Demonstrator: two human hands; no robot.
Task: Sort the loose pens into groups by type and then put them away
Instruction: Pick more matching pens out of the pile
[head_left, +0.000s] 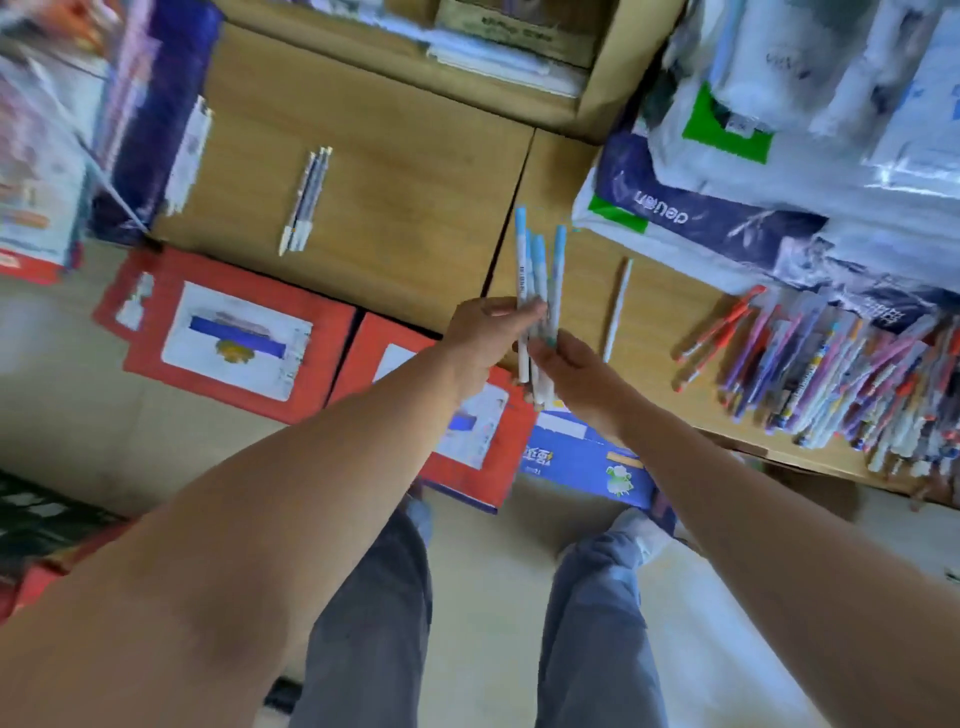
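A small bunch of white pens with light-blue caps stands upright above the wooden counter's front edge. My left hand grips the bunch from the left and my right hand holds its lower part from the right. A pair of white and grey pens lies on the counter to the left. One slim white pen lies alone just right of my hands. A big heap of mixed red, blue and purple pens covers the counter's right end.
The wooden counter has a seam down its middle. Stacked plastic-wrapped stationery packs fill the right back. Dark blue boxes stand at the left. Red cartons and a blue carton sit on the floor below.
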